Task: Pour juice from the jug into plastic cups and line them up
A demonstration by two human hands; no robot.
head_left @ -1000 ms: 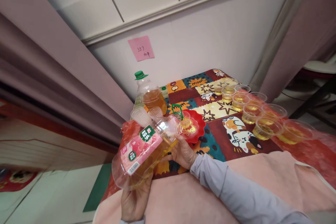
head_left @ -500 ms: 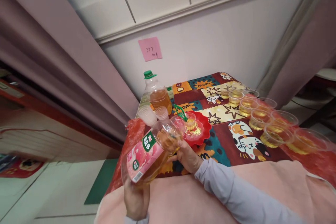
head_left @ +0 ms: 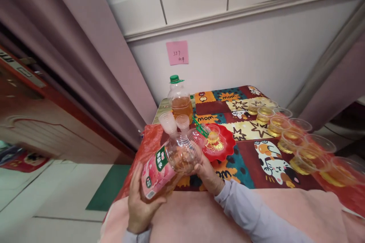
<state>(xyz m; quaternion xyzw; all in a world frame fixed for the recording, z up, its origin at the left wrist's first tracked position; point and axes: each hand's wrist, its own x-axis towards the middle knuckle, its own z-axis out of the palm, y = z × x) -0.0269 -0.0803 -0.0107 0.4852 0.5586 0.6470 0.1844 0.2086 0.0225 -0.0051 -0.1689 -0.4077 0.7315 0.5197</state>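
Observation:
A large clear juice bottle with a pink and green label lies tilted between my hands, amber drink inside. My left hand cups its base, with the thumb underneath. Around the shoulder near the neck my right hand is wrapped. Beyond the neck, a scalloped red plate bears a small clear cup with some yellow drink. A green plastic handle-like piece sits at the plate's left edge. Part of the bottle's neck is hard to make out against the plate.
Another bottle with a green cap stands at the back left, behind stacked clear cups. Rows of cups with yellow drink line the right side. A patterned mat and pink cloth cover the table.
My left hand has shifted from beneath the bottle's base to its left side, thumb now showing. The bottle and right hand have moved slightly right and down in view as the camera turned left.

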